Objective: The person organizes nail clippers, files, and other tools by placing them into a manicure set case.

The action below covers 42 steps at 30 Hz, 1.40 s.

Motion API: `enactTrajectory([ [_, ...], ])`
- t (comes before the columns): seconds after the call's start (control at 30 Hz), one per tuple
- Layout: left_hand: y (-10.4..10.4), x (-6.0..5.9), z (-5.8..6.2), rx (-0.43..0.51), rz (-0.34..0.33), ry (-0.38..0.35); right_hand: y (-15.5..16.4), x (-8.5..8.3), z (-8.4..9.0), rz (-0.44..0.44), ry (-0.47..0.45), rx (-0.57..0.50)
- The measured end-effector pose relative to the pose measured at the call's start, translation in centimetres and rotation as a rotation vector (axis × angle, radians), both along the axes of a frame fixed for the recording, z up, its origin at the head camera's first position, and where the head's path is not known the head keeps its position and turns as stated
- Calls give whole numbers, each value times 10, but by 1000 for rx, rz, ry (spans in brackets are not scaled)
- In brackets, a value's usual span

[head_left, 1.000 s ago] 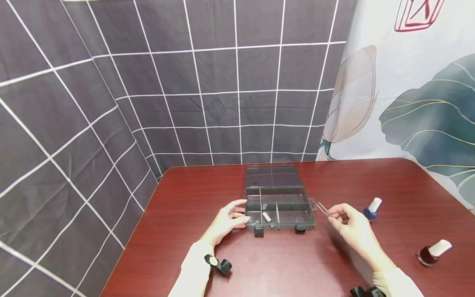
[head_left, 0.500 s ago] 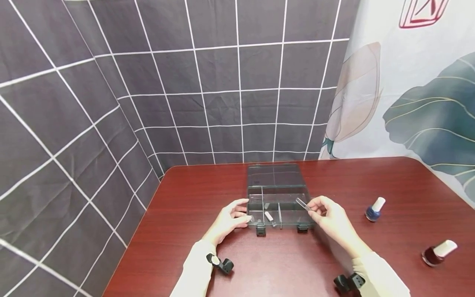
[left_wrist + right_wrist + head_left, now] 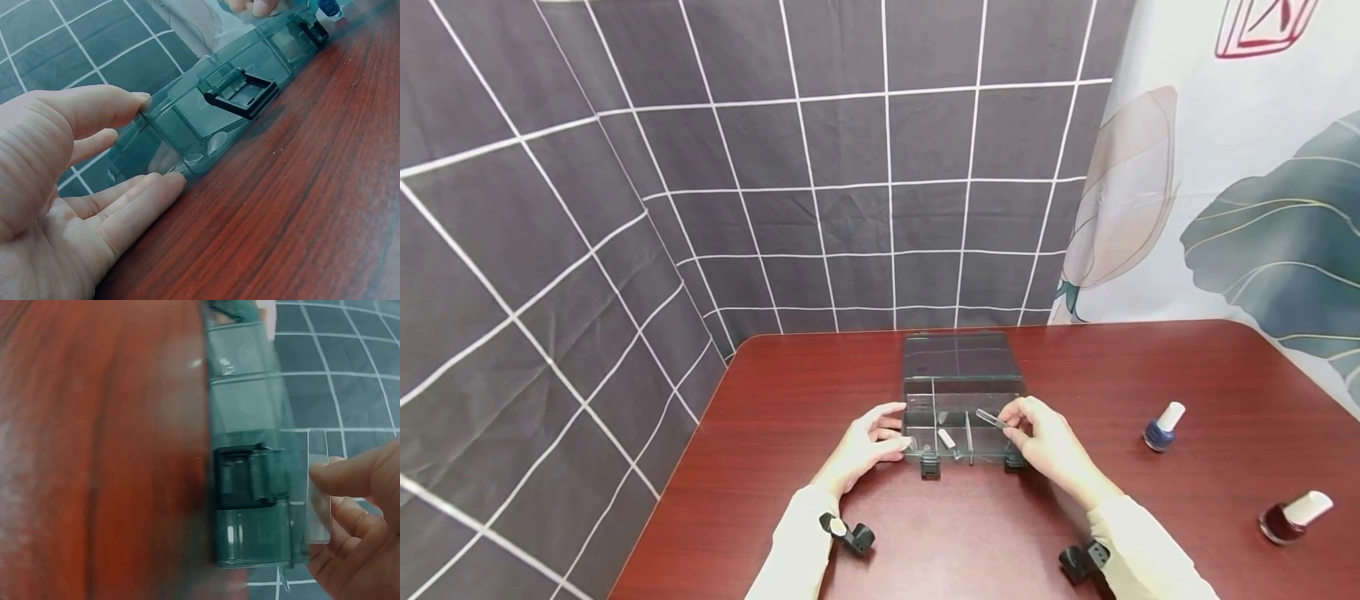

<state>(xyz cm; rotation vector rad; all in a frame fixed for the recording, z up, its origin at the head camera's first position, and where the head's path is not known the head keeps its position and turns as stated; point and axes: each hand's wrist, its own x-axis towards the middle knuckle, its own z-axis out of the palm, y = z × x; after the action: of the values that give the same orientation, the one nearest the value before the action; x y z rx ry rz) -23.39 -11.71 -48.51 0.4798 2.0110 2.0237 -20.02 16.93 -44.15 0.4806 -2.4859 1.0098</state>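
A smoky clear compartment box [image 3: 958, 360] lies open on the red-brown table, lid folded back. My left hand [image 3: 868, 442] rests against its front left corner, thumb and straight fingers touching the wall [image 3: 206, 119] near a black latch [image 3: 240, 94]. My right hand [image 3: 1045, 437] pinches a clear plastic divider strip [image 3: 990, 417] and holds it tilted over the front right compartment. In the right wrist view the strip [image 3: 317, 487] sits just above the box rim [image 3: 250, 444], between thumb and fingers [image 3: 356, 512]. A small white piece [image 3: 946, 437] lies in a front compartment.
A blue nail polish bottle [image 3: 1163, 425] stands to the right of the box. A dark red bottle [image 3: 1292, 515] lies on its side near the table's right edge. Checked dark cloth hangs behind and to the left of the table.
My right hand has carried the clear strip leftward, from beside the box's right end to over its front right compartment. The left hand has stayed at the corner.
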Motion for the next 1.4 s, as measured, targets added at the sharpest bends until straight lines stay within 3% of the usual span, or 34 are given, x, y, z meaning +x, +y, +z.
enactTrajectory([
  [0.27,1,-1,-1,-5,0,-8,0,-3,-6,75,22,217],
  [0.4,1,0,1,-4,-4,-8,-1,-4,-6,74,17,260],
  [0.63,2,0,7,-5,-39,-9,-3,-1,-2,20,-5,224],
  [1.1,1,-1,-2,-6,-15,6,4,16,9,-81,82,48],
  [1.4,1,0,-1,0,-3,3,25,32,13,-140,59,-19],
])
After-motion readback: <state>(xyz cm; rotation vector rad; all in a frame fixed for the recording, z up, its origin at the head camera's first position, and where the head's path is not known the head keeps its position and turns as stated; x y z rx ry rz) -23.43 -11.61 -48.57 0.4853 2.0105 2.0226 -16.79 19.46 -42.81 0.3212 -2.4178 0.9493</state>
